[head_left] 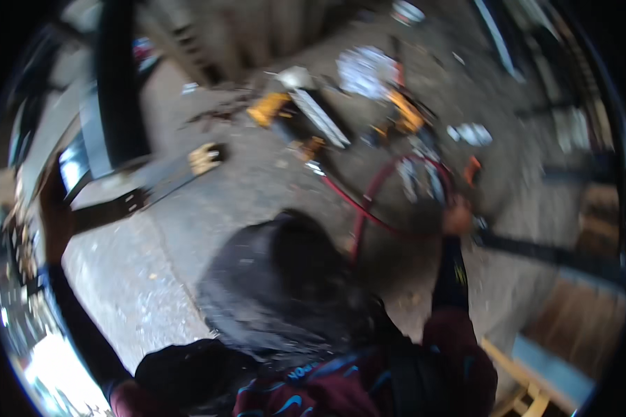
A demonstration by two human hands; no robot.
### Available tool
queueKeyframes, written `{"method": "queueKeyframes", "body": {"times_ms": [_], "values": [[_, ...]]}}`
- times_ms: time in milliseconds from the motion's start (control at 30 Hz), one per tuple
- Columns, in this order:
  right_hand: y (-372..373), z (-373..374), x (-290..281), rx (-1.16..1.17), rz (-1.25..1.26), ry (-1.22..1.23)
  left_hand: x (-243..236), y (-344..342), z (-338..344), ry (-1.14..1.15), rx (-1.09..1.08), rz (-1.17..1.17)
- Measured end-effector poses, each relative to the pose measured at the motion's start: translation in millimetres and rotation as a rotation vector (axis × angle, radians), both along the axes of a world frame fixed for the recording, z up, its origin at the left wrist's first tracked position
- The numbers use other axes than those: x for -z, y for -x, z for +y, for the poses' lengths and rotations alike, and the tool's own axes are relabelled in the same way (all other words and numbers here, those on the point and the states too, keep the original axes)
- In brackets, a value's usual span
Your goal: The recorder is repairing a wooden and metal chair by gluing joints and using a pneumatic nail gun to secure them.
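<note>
On the littered concrete floor (209, 208), our right hand (458, 217) reaches the red hose (368, 208), limp and light, best gripped mid-loop; left hand (52, 208) rests against a dark beam (118, 83); both fingers' closure we cannot tell.

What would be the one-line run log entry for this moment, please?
left hand: on dark metal bar | right hand: at red hose, grip unclear | floor: yellow tools

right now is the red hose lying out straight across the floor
No, the red hose curves in a loop on the concrete floor, just beside the right hand.
</note>
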State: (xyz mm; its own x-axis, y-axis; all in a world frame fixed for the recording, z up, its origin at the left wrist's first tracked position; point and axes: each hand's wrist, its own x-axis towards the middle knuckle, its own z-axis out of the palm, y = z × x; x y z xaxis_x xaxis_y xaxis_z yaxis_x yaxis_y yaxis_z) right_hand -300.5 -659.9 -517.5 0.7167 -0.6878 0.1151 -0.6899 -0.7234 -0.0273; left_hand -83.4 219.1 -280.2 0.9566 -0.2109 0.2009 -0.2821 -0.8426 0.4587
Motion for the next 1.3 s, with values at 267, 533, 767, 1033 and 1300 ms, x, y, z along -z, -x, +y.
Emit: {"method": "queueKeyframes", "body": {"times_ms": [267,533,767,1033,1300], "values": [[-0.7,-138.9,7.5,0.349,-0.210,0.083,25.4,-8.7,48.2,-0.381,-0.101,-0.118],[-89.3,-189.3,68.4,0.190,0.056,-0.183,-0.5,-15.4,-54.1,-0.400,-0.009,-0.086],[-92.3,-209.9,43.3,0.436,0.026,-0.528,-50.3,61.0,-63.1,-0.453,-0.034,-0.169],[-81.8,61.4,-71.0,-0.149,-0.517,-1.495,-69.7,115.2,-65.2,-0.515,-0.195,-0.146],[-120.8,379.3,-199.4,-0.809,0.103,-1.780,-67.1,133.8,-38.2,-0.449,-0.117,-0.280]]}}
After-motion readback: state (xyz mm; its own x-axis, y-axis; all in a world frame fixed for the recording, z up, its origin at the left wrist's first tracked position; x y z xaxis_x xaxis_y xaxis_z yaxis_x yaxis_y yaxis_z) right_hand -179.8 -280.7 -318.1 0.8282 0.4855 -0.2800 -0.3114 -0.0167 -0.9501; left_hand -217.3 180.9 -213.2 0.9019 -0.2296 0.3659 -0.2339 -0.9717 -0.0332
